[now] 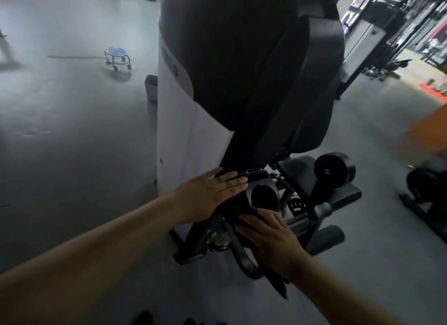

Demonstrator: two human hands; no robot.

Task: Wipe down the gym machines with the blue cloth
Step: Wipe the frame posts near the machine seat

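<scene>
The grip is flat-fingered — the blue cloth (251, 211) is pressed to the machine (242, 58) by the right hand (268, 240), likely braced above by the flat left hand (210, 196).

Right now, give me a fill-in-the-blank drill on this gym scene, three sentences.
The right hand presses the ____ cloth against the machine.
The left hand rests flat on the machine and holds ____.
In the view, the wheeled stool stands to the ____ of the machine.
Missing words: blue; nothing; left.
</scene>
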